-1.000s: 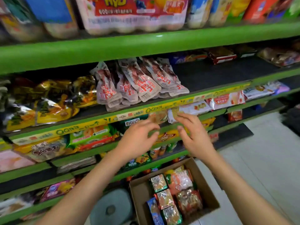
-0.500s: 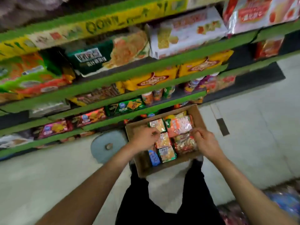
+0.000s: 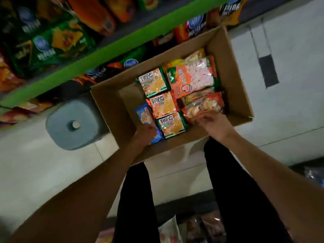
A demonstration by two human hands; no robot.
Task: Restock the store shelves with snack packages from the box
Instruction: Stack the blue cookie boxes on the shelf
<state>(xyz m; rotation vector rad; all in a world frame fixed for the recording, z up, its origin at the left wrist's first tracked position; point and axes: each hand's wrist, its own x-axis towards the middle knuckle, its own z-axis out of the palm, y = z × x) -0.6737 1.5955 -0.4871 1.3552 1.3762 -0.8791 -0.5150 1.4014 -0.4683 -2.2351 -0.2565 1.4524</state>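
Stool: grey, on the floor left of the box.
Left hand: grip curls on the blue packet, likely to lift it.
Box: open below the shelf, snack packages inside.
Right hand: pinches the clear orange packet.

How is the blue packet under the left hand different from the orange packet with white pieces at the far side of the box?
The blue packet is narrow and partly covered by the left hand; the orange packet is wider and untouched. The blue one lies near, the orange one far. Both lie in the cardboard box.
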